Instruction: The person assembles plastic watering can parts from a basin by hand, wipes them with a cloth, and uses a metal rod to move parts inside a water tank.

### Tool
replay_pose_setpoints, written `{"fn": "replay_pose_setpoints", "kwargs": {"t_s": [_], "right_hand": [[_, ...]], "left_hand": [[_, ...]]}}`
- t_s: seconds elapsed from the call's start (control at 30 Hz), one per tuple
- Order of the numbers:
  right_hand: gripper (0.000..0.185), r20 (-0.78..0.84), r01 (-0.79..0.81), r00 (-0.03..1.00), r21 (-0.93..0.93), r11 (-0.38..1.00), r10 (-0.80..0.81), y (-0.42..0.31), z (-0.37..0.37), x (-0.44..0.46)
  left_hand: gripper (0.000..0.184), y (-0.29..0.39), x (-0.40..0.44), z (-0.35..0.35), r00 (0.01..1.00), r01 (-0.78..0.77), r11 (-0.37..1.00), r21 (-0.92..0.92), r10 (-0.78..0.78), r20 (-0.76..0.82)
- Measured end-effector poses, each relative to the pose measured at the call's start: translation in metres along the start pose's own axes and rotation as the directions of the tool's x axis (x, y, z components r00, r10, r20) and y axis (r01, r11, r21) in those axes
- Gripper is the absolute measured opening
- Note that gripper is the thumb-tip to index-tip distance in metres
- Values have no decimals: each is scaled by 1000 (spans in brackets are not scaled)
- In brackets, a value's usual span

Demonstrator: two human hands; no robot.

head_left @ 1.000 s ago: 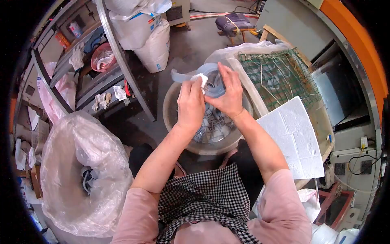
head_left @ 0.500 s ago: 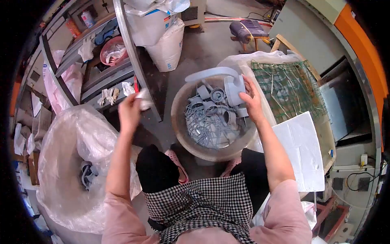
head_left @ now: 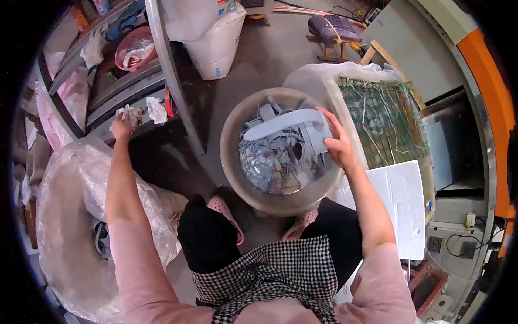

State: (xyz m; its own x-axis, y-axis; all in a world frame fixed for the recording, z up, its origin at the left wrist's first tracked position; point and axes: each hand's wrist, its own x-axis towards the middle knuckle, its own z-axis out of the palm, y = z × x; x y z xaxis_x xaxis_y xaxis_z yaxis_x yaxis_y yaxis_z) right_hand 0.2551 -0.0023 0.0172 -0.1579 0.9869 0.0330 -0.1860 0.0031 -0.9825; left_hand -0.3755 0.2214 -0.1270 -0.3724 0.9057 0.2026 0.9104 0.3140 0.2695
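Well, smooth, curve-handled grey piece (head_left: pixel 312 128) over round tub (head_left: pixel 253 200).

Hands (head_left: pixel 341 151) farther apart, left hand (head_left: pixel 122 128) at rack (head_left: pixel 129 96)

Passage: over floor (head_left: pixel 211 175), on your side of the rack post (head_left: pixel 171 70), between your left hand (head_left: pixel 123 127) and the basin (head_left: pixel 231 162). Obstacles: the post itself; right of basin, green netting (head_left: pixel 384 121), white board (head_left: pixel 402 202).
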Motion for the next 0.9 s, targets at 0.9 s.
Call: {"fn": "replay_pose_setpoints", "kwargs": {"t_s": [0.9], "right_hand": [[46,-353,54,787,-777,627,-505,-135,38,-110]], "left_hand": [[18,408,-360,-205,731,-581,452,-677,656,-188]]}}
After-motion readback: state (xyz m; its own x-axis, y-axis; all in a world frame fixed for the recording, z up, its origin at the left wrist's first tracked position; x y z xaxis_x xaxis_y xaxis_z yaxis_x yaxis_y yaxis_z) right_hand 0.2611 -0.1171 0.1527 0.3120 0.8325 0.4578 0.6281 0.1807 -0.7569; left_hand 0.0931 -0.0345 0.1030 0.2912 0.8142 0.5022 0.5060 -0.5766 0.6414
